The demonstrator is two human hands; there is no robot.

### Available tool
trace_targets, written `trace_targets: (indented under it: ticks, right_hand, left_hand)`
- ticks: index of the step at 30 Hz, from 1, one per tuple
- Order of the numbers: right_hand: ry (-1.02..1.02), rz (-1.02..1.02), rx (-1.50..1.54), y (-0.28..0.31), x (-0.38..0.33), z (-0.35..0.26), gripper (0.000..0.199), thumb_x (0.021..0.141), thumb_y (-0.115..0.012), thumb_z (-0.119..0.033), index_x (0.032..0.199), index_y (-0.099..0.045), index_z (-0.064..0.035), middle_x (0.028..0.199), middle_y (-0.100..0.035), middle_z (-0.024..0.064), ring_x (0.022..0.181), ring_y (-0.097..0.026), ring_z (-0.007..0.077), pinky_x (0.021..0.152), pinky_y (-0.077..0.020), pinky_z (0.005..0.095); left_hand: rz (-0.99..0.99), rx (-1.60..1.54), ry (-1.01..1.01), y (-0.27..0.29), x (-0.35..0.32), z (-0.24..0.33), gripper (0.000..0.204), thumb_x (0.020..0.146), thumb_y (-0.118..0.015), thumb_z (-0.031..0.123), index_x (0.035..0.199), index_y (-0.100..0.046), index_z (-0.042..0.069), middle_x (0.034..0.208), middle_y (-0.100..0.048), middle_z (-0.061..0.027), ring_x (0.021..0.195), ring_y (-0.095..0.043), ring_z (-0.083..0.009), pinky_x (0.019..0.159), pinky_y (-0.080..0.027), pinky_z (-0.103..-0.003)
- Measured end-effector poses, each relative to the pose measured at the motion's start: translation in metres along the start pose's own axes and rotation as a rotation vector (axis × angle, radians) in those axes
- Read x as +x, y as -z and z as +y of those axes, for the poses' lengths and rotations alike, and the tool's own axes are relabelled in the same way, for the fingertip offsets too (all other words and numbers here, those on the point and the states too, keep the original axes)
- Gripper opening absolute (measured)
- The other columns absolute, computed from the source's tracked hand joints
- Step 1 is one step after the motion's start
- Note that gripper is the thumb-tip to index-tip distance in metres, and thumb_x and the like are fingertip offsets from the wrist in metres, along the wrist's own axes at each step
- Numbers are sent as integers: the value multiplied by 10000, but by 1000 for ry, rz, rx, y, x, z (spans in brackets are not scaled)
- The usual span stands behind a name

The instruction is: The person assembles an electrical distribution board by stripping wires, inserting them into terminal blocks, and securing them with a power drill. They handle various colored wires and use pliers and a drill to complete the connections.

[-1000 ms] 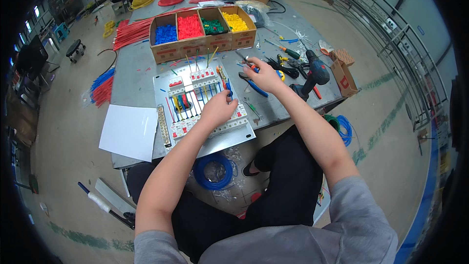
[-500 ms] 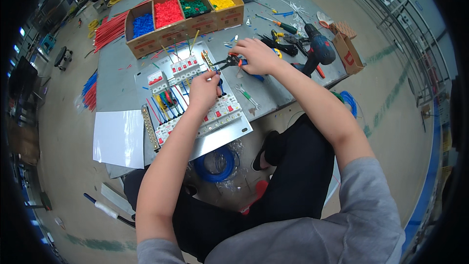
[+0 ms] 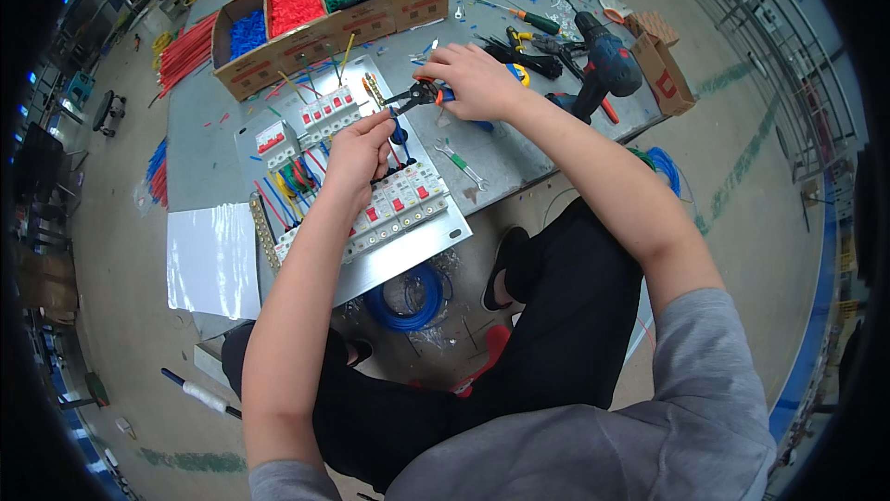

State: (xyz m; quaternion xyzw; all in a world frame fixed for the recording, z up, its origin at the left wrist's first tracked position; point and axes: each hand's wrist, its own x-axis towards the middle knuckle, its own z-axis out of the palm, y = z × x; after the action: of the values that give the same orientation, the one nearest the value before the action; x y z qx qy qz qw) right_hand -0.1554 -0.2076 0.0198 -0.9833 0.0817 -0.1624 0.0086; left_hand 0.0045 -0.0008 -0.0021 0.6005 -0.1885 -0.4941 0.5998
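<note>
From where I stand, the person's left hand [image 3: 357,156] is low over the flat silver metal panel [image 3: 454,228], its thumb and forefinger drawn together at the upper end of a short dark-blue insulated wire [image 3: 398,133], which they look to have pinched; the other fingers curl in beneath, and whether they touch anything I cannot tell; the right hand [image 3: 475,82] is wrapped around black-nosed pliers with orange-and-blue handles [image 3: 426,93], fingers closed over the grips; the jaws seem a little parted, though they are too small to be sure.

What matters is how these two lie to each other; the wire stands just to the right of the left fingertips, its length running from them down toward the white row of breakers with red switches [image 3: 397,206]; the pliers come in from the right, their long axis slanting left and slightly nearer the body, roughly across the wire, noses just beside its top; the left hand is the nearer to it; the narrow brass terminal strip [image 3: 373,89] lies just beyond the plier tips.
</note>
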Motion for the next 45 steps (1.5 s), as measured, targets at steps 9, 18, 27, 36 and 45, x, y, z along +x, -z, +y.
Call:
trace_targets:
  ticks: [9,18,27,36,45]
  right_hand:
    - [-13,-49,63,-6,0,-4,426,903,-801,-257,1318,-723,-199,1238,-669,60,1281,-621,275,1078,-471,447]
    - [-7,-74,74,-9,5,-8,443,914,-783,-269,1346,-711,-198,1248,-669,66,1294,-620,280,1091,-470,450]
    - [6,-81,91,-8,6,-8,510,871,-799,-190,1372,-702,-182,1245,-660,66,1277,-616,286,1089,-471,438]
    - [0,-87,119,-8,6,-7,538,849,-811,-185,1376,-700,-177,1230,-664,73,1272,-625,298,1094,-476,448]
    - [19,-90,128,-10,6,-4,512,852,-798,-180,1356,-709,-174,1207,-666,78,1252,-637,306,1076,-488,454]
  left_hand:
    - [-7,-6,11,0,3,-2,437,1057,-671,67,1485,-635,-14,700,-538,57,532,-433,-48,468,-340,-239]
    - [-53,-13,21,6,4,-2,487,1060,-651,79,1529,-589,-34,675,-523,42,517,-427,-68,466,-361,-257]
    - [-78,-51,35,8,1,0,517,1058,-654,77,1550,-555,-51,664,-486,51,529,-421,-71,489,-366,-260]
    - [-102,-68,56,8,1,0,564,1043,-675,75,1572,-523,-45,632,-447,54,515,-408,-78,501,-368,-264]
    - [-114,-51,61,8,-2,3,558,1057,-667,102,1576,-513,-36,641,-421,66,533,-412,-79,521,-355,-255]
